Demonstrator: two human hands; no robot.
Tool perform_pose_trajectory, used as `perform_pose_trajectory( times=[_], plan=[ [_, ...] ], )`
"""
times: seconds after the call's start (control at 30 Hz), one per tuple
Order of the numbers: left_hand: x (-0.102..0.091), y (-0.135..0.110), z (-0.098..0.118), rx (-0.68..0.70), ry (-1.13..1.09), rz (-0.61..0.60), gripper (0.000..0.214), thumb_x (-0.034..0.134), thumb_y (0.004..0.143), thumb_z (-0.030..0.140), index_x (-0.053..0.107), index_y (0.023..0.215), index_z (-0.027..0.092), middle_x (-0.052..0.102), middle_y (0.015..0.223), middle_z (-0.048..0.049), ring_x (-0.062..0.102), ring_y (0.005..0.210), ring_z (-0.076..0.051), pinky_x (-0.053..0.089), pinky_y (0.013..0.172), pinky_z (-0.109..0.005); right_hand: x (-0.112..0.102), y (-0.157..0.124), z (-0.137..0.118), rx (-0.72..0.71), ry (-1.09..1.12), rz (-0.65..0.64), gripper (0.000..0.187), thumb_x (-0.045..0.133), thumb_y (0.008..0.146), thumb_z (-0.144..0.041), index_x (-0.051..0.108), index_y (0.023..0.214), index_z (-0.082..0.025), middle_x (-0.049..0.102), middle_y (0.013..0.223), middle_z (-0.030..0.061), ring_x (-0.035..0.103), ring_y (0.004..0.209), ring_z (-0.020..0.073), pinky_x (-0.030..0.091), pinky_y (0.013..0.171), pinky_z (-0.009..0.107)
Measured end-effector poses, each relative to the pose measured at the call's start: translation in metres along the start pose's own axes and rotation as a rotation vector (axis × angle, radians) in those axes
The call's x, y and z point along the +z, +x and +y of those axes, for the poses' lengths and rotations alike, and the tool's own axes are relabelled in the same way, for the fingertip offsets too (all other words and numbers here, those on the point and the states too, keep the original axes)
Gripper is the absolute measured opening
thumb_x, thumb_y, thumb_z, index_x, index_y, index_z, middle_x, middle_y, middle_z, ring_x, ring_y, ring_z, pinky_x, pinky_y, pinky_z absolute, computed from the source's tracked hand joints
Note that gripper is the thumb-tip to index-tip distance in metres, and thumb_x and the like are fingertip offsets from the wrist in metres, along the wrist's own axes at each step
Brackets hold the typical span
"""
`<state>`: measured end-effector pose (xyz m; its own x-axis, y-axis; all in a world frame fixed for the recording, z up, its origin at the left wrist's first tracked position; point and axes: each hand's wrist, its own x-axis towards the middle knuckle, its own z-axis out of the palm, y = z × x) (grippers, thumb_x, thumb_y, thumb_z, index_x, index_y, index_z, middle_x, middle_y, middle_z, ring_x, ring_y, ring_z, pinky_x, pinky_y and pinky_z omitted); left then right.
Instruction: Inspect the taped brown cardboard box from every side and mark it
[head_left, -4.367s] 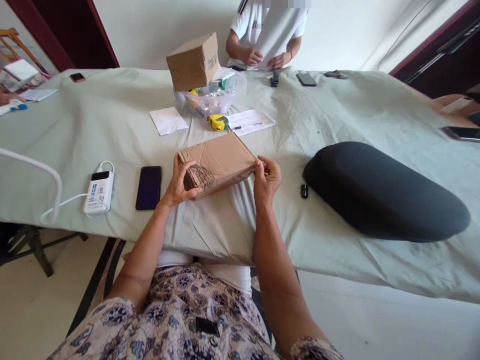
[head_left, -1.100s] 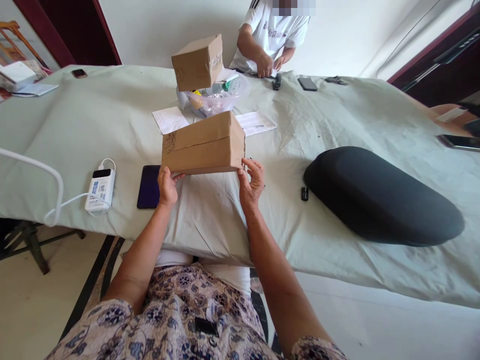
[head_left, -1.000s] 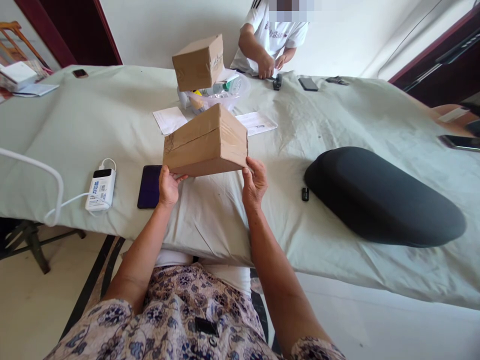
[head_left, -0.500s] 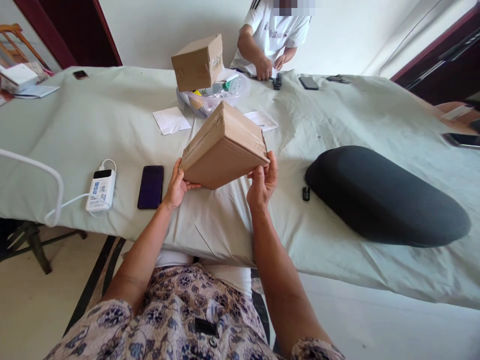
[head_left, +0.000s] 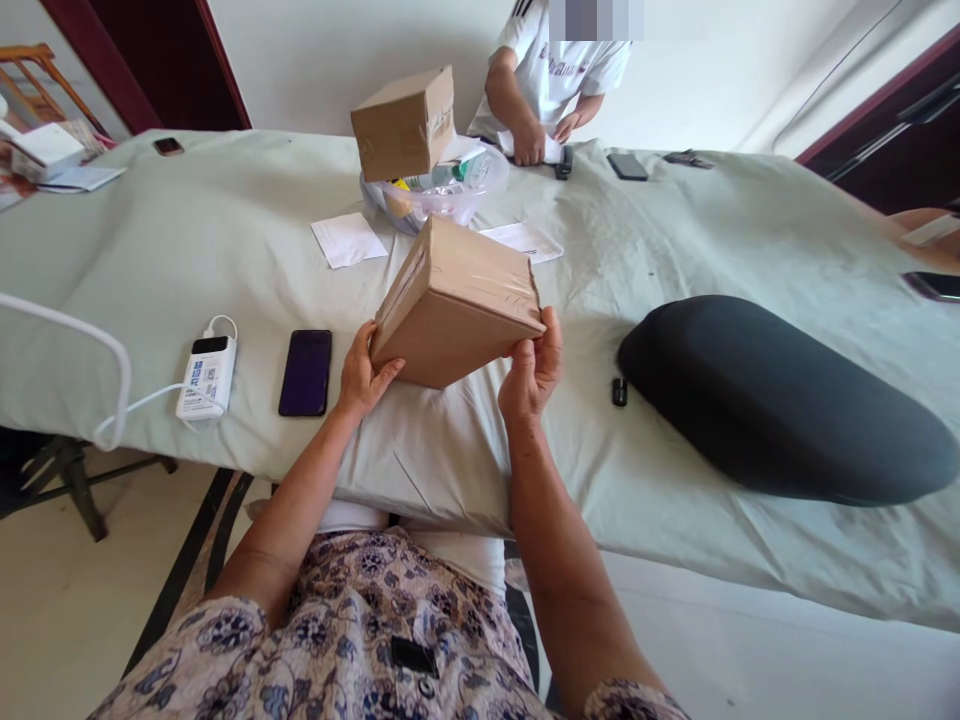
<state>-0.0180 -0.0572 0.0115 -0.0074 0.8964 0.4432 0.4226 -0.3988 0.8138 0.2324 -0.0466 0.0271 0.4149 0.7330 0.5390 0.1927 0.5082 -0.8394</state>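
Between my hands a brown cardboard box (head_left: 457,320) is held tilted above the cloth, one corner pointing away from me. Clear tape shows on its upper side. My left hand (head_left: 365,378) grips the left corner, thumb on the near face. At the right corner my right hand (head_left: 531,372) pinches the box edge; some of its fingers are hidden behind the cardboard. To the left of the box lies a dark smartphone (head_left: 305,373), with a white power bank (head_left: 208,377) and its cable beside it. A small black object (head_left: 619,392) is right of my right hand.
A large black padded seat (head_left: 787,400) lies on the green tablecloth (head_left: 247,230) at right. Beyond my box stands a clear plastic basin (head_left: 491,180) with bottles and another cardboard box (head_left: 401,125). White papers (head_left: 349,240) lie nearby. A person (head_left: 555,80) across the table handles something white.
The box in my hands has turned and tipped slightly, showing more of its taped side. My left thumb has moved up onto the near face. The view has shifted a little.
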Motion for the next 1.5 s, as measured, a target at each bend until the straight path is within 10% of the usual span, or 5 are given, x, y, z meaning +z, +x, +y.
perform_pose_trajectory(
  times=[0.17, 0.53, 0.9, 1.5],
  plan=[
    [0.008, 0.0, -0.002, 0.013, 0.126, -0.068, 0.08, 0.055, 0.084, 0.082, 0.059, 0.132, 0.018, 0.068, 0.128, -0.0194, 0.062, 0.127, -0.038, 0.045, 0.112, -0.057, 0.001, 0.001, -0.004, -0.082, -0.028, -0.084, 0.06, 0.052, 0.095, -0.061, 0.059, 0.144, -0.028, 0.064, 0.105, 0.0078, 0.063, 0.098, 0.021, 0.054, 0.094, 0.041],
    [0.01, 0.001, -0.01, -0.055, 0.17, -0.047, 0.067, 0.059, 0.081, 0.082, 0.067, 0.104, 0.019, 0.071, 0.099, -0.0146, 0.069, 0.1, -0.034, 0.054, 0.092, -0.048, 0.011, -0.002, 0.0, 0.075, 0.044, -0.36, 0.067, 0.062, 0.086, -0.071, 0.065, 0.134, -0.025, 0.048, 0.076, -0.0024, 0.049, 0.069, 0.0131, 0.047, 0.066, 0.028],
    [0.006, 0.006, -0.019, -0.069, 0.17, 0.004, 0.051, 0.073, 0.08, 0.066, 0.068, 0.101, 0.02, 0.074, 0.101, -0.0146, 0.07, 0.103, -0.036, 0.054, 0.098, -0.052, -0.002, 0.0, 0.013, 0.1, -0.404, -0.706, 0.097, 0.076, 0.075, -0.028, 0.031, 0.162, -0.024, 0.067, 0.082, -0.0013, 0.065, 0.077, 0.0199, 0.052, 0.077, 0.035],
    [-0.001, 0.008, 0.003, -0.157, 0.297, -0.092, 0.05, 0.087, 0.072, 0.041, 0.068, 0.112, 0.018, 0.076, 0.114, -0.0151, 0.071, 0.115, -0.036, 0.056, 0.102, -0.05, 0.001, 0.0, 0.004, 0.231, -0.48, -0.837, 0.107, 0.078, 0.073, -0.033, 0.023, 0.164, -0.023, 0.068, 0.075, -0.0039, 0.067, 0.071, 0.021, 0.047, 0.064, 0.029]
  ],
)
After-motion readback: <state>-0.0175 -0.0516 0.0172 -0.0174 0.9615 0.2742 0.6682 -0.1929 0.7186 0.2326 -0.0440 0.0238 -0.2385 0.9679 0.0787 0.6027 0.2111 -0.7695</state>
